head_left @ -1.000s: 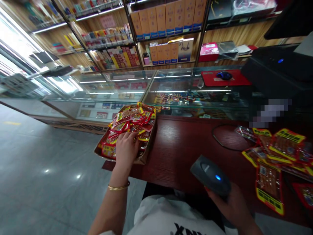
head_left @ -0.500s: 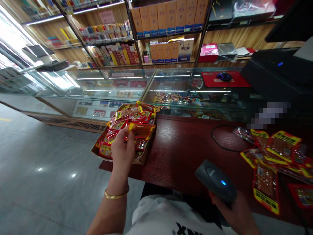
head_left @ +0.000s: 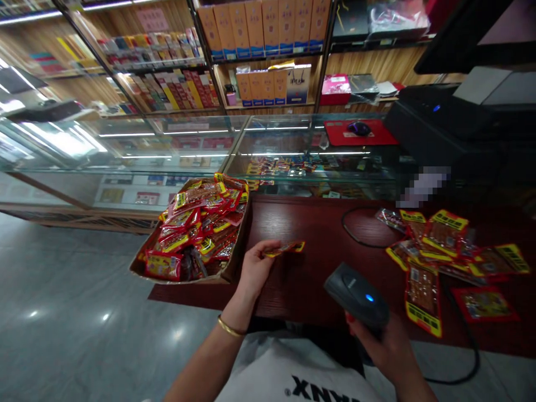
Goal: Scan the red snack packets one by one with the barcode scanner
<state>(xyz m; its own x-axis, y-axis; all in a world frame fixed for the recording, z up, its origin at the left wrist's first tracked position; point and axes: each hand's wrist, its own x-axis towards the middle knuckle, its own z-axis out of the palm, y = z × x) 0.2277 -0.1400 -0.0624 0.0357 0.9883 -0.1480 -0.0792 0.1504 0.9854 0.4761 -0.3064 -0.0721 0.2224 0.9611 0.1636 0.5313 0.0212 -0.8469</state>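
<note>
Pinched between the fingertips of my left hand (head_left: pixel 256 269) is a snack packet (head_left: pixel 288 249) with a yellow edge, held nearly edge-on over the dark red table. My right hand (head_left: pixel 391 349) grips a black barcode scanner (head_left: pixel 355 296) by its handle; a blue light glows on its top. To the left of my left hand stands a cardboard box (head_left: pixel 233 268) heaped with red and yellow snack packets (head_left: pixel 184 223). On the right, beyond the scanner, similar packets (head_left: pixel 444 240) lie in a loose pile, several overlapping.
The wooden table (head_left: pixel 288 218) meets a glass display counter (head_left: pixel 268 134) at its far side. A black cable (head_left: pixel 352 237) curves over the tabletop. A mouse (head_left: pixel 359 129) rests on a red mat (head_left: pixel 379 134), near black equipment (head_left: pixel 444 134). Shelves of boxes (head_left: pixel 263 28) line the wall.
My left hand has drawn the packet out from above the box and moved right over the table. The scanner stays in my right hand. The view has shifted somewhat to the right.
</note>
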